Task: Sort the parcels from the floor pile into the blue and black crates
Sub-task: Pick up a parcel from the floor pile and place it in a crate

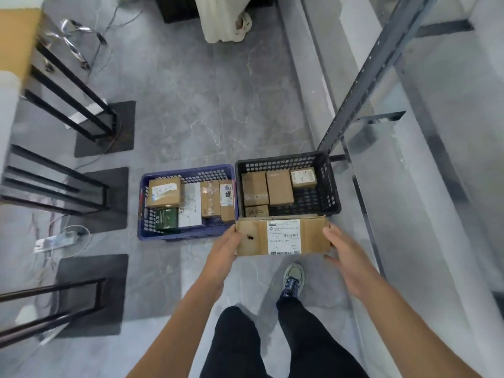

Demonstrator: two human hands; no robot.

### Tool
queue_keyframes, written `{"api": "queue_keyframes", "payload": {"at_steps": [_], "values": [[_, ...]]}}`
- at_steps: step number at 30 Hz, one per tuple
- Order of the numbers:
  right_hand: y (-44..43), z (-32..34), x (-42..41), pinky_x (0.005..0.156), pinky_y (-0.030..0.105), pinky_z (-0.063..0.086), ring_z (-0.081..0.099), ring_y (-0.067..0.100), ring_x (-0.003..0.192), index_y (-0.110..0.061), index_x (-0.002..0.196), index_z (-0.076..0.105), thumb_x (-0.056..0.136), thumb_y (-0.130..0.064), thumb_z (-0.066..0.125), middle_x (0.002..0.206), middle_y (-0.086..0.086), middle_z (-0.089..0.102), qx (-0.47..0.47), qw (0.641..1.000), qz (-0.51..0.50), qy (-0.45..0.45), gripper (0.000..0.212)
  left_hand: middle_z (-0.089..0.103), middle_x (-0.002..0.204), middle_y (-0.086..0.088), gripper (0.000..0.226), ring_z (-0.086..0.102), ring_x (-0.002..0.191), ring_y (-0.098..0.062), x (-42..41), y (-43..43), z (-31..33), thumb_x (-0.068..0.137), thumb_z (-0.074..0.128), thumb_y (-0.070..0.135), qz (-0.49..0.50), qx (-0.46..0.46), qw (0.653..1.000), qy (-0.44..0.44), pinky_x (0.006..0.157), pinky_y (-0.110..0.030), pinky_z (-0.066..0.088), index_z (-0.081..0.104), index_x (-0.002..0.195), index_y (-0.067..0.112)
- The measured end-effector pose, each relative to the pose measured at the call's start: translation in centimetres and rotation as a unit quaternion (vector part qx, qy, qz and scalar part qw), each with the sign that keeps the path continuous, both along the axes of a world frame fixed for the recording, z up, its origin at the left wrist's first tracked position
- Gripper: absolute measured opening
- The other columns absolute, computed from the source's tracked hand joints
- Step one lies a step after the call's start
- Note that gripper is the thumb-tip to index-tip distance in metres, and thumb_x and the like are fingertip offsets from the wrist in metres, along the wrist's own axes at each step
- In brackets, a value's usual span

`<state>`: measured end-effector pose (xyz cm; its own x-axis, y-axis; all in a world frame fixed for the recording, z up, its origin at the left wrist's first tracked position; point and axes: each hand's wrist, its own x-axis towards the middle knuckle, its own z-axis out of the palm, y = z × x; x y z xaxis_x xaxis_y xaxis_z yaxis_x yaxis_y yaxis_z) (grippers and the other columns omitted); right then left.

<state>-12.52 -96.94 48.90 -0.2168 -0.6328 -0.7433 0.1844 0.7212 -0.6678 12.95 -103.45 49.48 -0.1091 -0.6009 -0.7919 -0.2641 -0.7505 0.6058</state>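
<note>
I carry a flat brown cardboard parcel [282, 237] with a white shipping label, held level above the floor just in front of the crates. My left hand [225, 248] grips its left end and my right hand [341, 249] grips its right end. The blue crate [141, 214] stands on the floor ahead to the left and holds several boxes, one of them green. Beside it on the right, touching it, is the black crate [334, 186], with several brown boxes lying at its left and back. The parcel's far edge overlaps the black crate's near rim.
A grey metal shelf upright [362, 77] rises just right of the black crate. Black table legs on dark floor mats [106, 197] line the left side, with cables and a power strip [58, 240]. My shoe [294, 278] is under the parcel. A white sack [223, 20] stands at the back.
</note>
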Motion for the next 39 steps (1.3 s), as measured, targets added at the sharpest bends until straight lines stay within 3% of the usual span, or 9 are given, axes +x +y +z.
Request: {"api": "queue_keyframes", "payload": {"at_steps": [4, 9, 13, 22, 24, 29, 34, 37, 39], "values": [[-4.3, -2.9, -2.7, 0.093, 0.035, 0.046, 0.063, 0.001, 0.115, -0.041, 0.131, 0.062, 0.111, -0.032, 0.045, 0.112, -0.02, 0.076, 0.02, 1.0, 0.005, -0.007, 0.027, 0.053, 0.148, 0.011, 0.075, 0.049, 0.135, -0.012, -2.8, -3.4, -3.1, 0.076, 0.059, 0.068, -0.012, 0.024, 0.999, -0.021, 0.117, -0.043, 0.036, 0.051, 0.146, 0.041], [-9.5, -7.5, -4.8, 0.103, 0.039, 0.042, 0.062, 0.005, 0.115, -0.043, 0.123, 0.064, 0.109, -0.031, 0.051, 0.106, -0.021, 0.076, 0.06, 0.998, 0.007, 0.01, 0.023, 0.058, 0.14, 0.008, 0.033, 0.056, 0.124, -0.004, -5.3, -8.4, -8.0, 0.104, 0.054, 0.039, 0.002, 0.048, 0.999, -0.015, 0.102, -0.025, 0.041, 0.057, 0.137, 0.038], [-13.7, -11.6, -6.4, 0.092, 0.031, 0.048, 0.066, 0.005, 0.102, -0.036, 0.122, 0.064, 0.108, -0.027, 0.054, 0.108, -0.013, 0.074, 0.087, 0.996, -0.012, 0.034, 0.02, 0.059, 0.102, 0.02, 0.027, 0.059, 0.072, 0.02, -7.3, -13.2, -12.1, 0.107, 0.048, 0.018, -0.017, 0.063, 0.998, 0.004, 0.06, 0.0, 0.043, 0.053, 0.099, 0.044], [-19.5, -24.7, -10.7, 0.102, 0.03, 0.043, 0.066, 0.005, 0.111, -0.041, 0.105, 0.071, 0.106, -0.026, 0.057, 0.103, -0.021, 0.077, 0.141, 0.986, 0.06, 0.069, 0.02, 0.067, 0.119, 0.013, 0.013, 0.057, 0.122, -0.015, -11.3, -21.0, -25.8, 0.093, 0.058, 0.042, -0.079, 0.103, 0.991, -0.026, 0.114, -0.042, 0.04, 0.064, 0.105, 0.043], [-20.1, -28.6, -11.7, 0.105, 0.032, 0.043, 0.065, 0.009, 0.113, -0.04, 0.103, 0.07, 0.104, -0.022, 0.058, 0.108, -0.016, 0.075, 0.152, 0.983, 0.071, 0.077, 0.021, 0.063, 0.12, 0.013, 0.017, 0.054, 0.121, -0.017, -12.6, -22.0, -29.7, 0.098, 0.058, 0.037, -0.076, 0.134, 0.987, -0.038, 0.115, -0.041, 0.038, 0.064, 0.113, 0.038], [-21.8, -38.2, -14.6, 0.085, 0.026, 0.046, 0.067, 0.011, 0.105, -0.029, 0.112, 0.071, 0.101, -0.016, 0.06, 0.111, -0.008, 0.074, 0.173, 0.972, 0.123, 0.099, 0.021, 0.051, 0.15, 0.001, 0.09, 0.048, 0.136, -0.021, -15.8, -22.2, -39.0, 0.07, 0.06, 0.064, -0.09, 0.182, 0.976, -0.072, 0.117, -0.048, 0.036, 0.048, 0.151, 0.028], [-23.3, -46.6, -16.3, 0.078, 0.025, 0.043, 0.061, 0.006, 0.096, -0.031, 0.114, 0.069, 0.1, -0.023, 0.061, 0.107, -0.01, 0.069, 0.21, 0.961, 0.149, 0.102, 0.018, 0.062, 0.13, 0.001, 0.085, 0.056, 0.122, -0.02, -17.3, -21.8, -46.0, 0.07, 0.058, 0.068, -0.092, 0.205, 0.97, -0.094, 0.11, -0.05, 0.041, 0.054, 0.143, 0.026], [-23.5, -50.4, -16.4, 0.099, 0.035, 0.045, 0.059, 0.015, 0.113, -0.031, 0.122, 0.069, 0.093, -0.036, 0.065, 0.119, -0.007, 0.068, 0.243, 0.953, 0.158, 0.087, 0.03, 0.057, 0.137, 0.002, 0.062, 0.053, 0.119, -0.019, -17.5, -21.3, -49.0, 0.093, 0.055, 0.053, -0.089, 0.212, 0.968, -0.097, 0.108, -0.044, 0.041, 0.05, 0.146, 0.021], [-23.4, -52.3, -16.3, 0.105, 0.041, 0.044, 0.057, 0.019, 0.118, -0.027, 0.126, 0.068, 0.092, -0.039, 0.065, 0.126, -0.002, 0.067, 0.261, 0.947, 0.166, 0.079, 0.036, 0.053, 0.145, -0.002, 0.079, 0.05, 0.129, -0.025, -17.7, -21.1, -50.7, 0.084, 0.058, 0.063, -0.084, 0.216, 0.966, -0.112, 0.114, -0.047, 0.038, 0.045, 0.15, 0.02]]}}
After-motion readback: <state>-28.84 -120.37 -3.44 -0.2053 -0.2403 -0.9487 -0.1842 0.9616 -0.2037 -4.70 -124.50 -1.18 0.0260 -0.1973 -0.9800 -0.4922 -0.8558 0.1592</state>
